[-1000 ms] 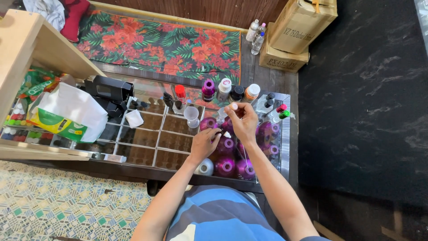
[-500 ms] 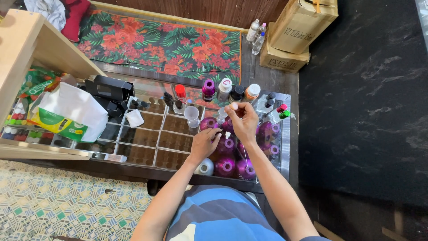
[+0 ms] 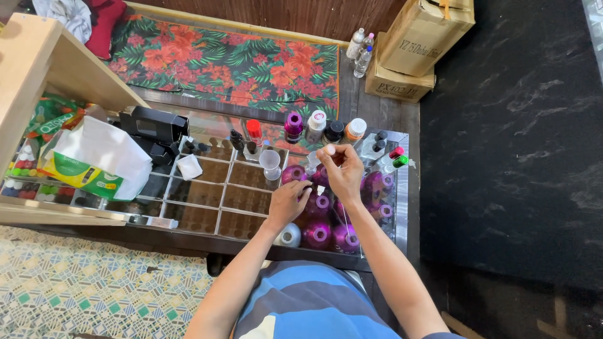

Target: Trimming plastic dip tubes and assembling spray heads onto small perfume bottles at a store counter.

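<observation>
L hand: fingers curled together, tips pinched on sth small and pale over the magenta spools; item too small to be told.
R hand: raised, thumb + forefinger pinched on a small white bit.
Magenta spools: clustered at the divided tray's right end, near its front edge.
White spool: just beside them, at front edge.
Clear funnel: mid-tray, toward back edge.

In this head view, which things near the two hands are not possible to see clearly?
- Small white piece pinched by the right hand: too small to identify.
- What the left hand touches: hidden under its fingers.
- Purple spools: partly covered by both hands.
- Thread, if any: too thin to see.
- Wooden shelf: cut off by the left edge.
</observation>
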